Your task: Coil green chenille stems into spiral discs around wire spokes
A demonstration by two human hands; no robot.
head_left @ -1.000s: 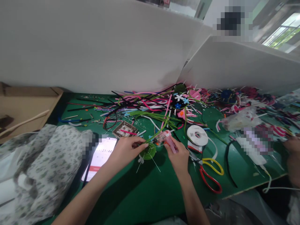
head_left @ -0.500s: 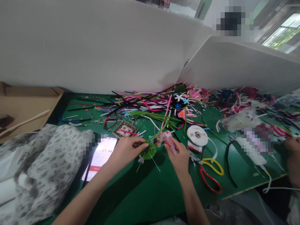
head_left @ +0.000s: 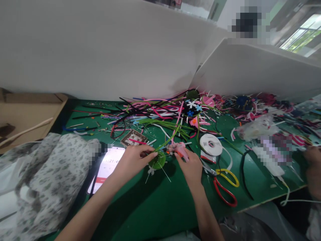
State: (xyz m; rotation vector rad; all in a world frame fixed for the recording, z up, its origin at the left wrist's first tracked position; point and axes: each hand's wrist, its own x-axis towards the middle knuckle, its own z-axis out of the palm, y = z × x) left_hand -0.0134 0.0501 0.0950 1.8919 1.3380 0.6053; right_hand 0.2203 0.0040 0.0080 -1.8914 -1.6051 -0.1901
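My left hand (head_left: 140, 158) is closed, thumb and finger pinching the upper edge of a flat green coil (head_left: 157, 162) of fuzzy pipe cleaner. A long green end of it runs up to the right, and a small white flower (head_left: 151, 171) hangs at its lower left. Thin pale strands stick out below the coil. In my right hand (head_left: 188, 164) is a small pink tool (head_left: 181, 150), which looks like a glue gun; my fingers wrap its grip. Its front end points left, close beside the coil; whether they touch, I cannot tell.
Scissors (head_left: 227, 172) and a white ribbon spool (head_left: 211, 145) lie right of my hands. A lit phone (head_left: 106, 169) and floral cloth (head_left: 67, 167) are at left. Loose pipe cleaners (head_left: 160, 110) pile up behind. Another person's hand (head_left: 312, 160) is at far right.
The pink tool has turned slightly in my right hand, its front end now lower and nearer the coil. My left hand and the coil have shifted slightly left.
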